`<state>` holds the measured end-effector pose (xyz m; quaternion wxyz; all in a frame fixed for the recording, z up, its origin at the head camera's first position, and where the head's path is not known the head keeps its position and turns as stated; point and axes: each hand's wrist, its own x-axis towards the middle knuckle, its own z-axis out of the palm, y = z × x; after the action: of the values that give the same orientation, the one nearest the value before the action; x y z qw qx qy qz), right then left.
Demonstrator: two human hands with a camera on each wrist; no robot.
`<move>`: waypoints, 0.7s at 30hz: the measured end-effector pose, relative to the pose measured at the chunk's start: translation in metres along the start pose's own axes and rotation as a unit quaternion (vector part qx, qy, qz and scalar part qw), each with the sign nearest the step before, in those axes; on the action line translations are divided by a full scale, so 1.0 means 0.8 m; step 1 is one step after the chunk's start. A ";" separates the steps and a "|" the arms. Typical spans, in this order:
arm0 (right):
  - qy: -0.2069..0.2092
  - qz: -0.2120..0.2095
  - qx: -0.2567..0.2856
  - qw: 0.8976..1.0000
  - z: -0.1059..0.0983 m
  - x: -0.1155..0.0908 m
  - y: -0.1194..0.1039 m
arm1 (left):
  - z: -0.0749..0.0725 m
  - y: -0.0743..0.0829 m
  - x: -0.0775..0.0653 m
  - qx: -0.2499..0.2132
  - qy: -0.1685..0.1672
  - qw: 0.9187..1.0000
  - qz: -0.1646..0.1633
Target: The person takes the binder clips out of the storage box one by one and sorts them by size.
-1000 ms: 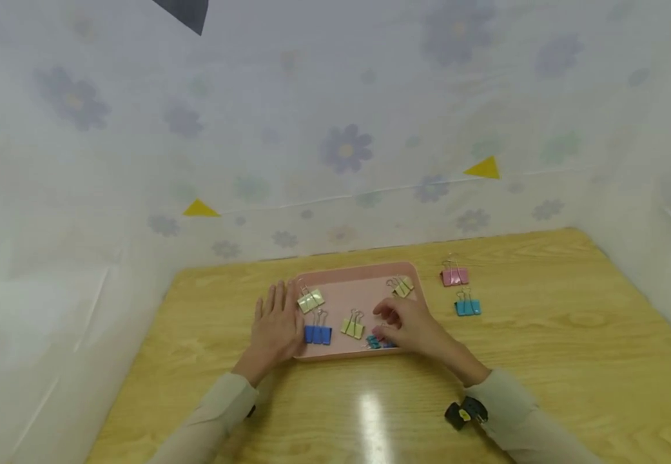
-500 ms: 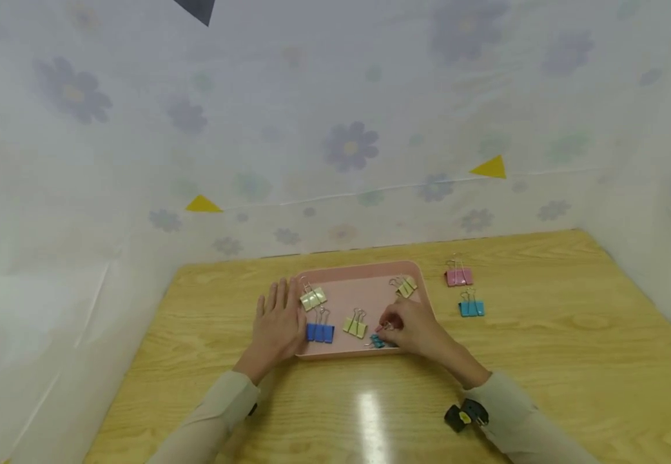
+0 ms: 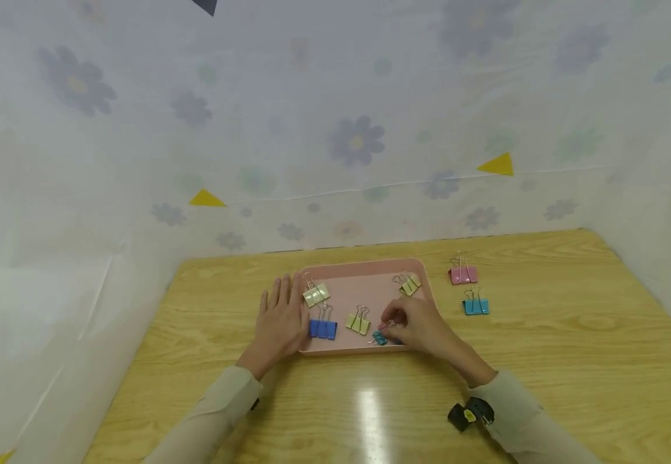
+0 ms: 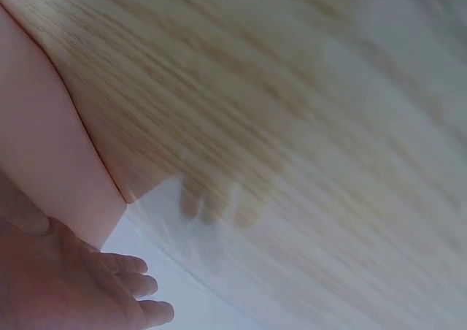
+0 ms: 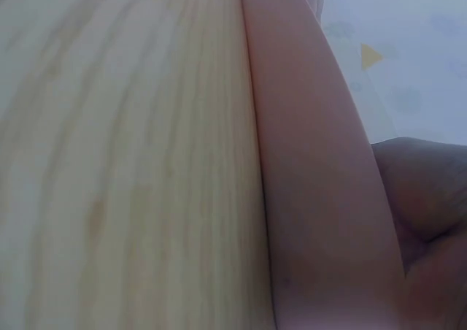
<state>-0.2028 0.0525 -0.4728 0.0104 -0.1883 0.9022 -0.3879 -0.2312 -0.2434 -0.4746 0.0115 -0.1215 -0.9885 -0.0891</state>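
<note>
My left hand (image 3: 282, 322) rests with straight fingers against the left side of a pink tray (image 3: 358, 283); the left wrist view shows the hand (image 4: 80, 286) beside the tray wall. Over the tray's front right corner, my right hand (image 3: 419, 327) pinches a small pink binder clip (image 3: 384, 327) between thumb and finger. Just below it lies a small teal binder clip (image 3: 379, 338). A bit of dark blue shows under that hand, mostly hidden. In the right wrist view, the tray's wall (image 5: 314, 155) covers most of the right hand (image 5: 430, 213).
Also in the tray are a blue binder clip (image 3: 323, 330), a pale yellow one (image 3: 316, 295) and two yellow ones (image 3: 358, 324). On the table (image 3: 544, 322) to the right lie a larger pink binder clip (image 3: 463, 276) and a turquoise one (image 3: 476, 307). A flowered sheet hangs behind.
The right thumb and finger, apart a second ago, have come together on the small pink binder clip. The left hand stays at the tray, and the head view has shifted slightly.
</note>
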 end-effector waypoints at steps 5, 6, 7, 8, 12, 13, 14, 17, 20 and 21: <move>-0.002 -0.003 0.017 1.000 -0.002 0.000 0.002 | -0.002 0.000 0.003 0.013 -0.011 1.000 0.000; -0.003 -0.003 0.022 1.000 -0.003 -0.001 0.003 | -0.002 0.000 0.003 0.010 -0.014 1.000 0.001; -0.004 -0.002 0.023 1.000 -0.004 -0.001 0.004 | -0.002 0.000 0.003 0.009 -0.018 1.000 0.002; -0.005 0.000 0.026 1.000 -0.005 -0.001 0.005 | -0.001 0.001 0.003 0.010 -0.021 1.000 0.003; 0.004 0.000 0.034 0.999 -0.008 0.002 0.009 | -0.001 0.002 0.004 0.012 -0.018 1.000 0.003; 0.011 -0.001 0.033 0.999 -0.008 0.003 0.010 | -0.001 0.002 0.005 0.013 -0.015 1.000 0.004; 0.017 -0.002 0.036 0.999 -0.009 0.003 0.010 | 0.000 0.002 0.006 0.013 -0.012 1.000 0.005; 0.034 -0.013 0.036 0.999 -0.012 0.005 0.010 | 0.000 0.002 0.008 0.009 -0.008 1.000 0.006; 0.043 -0.019 0.039 0.998 -0.014 0.004 0.010 | -0.002 0.002 0.008 0.009 -0.013 1.000 0.002; 0.045 -0.019 0.041 0.998 -0.015 0.004 0.009 | -0.003 0.002 0.008 0.010 -0.013 1.000 0.001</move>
<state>-0.2100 0.0645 -0.4695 -0.0298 -0.1871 0.8812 -0.4332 -0.2369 -0.2406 -0.4720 -0.0003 -0.1236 -0.9893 -0.0771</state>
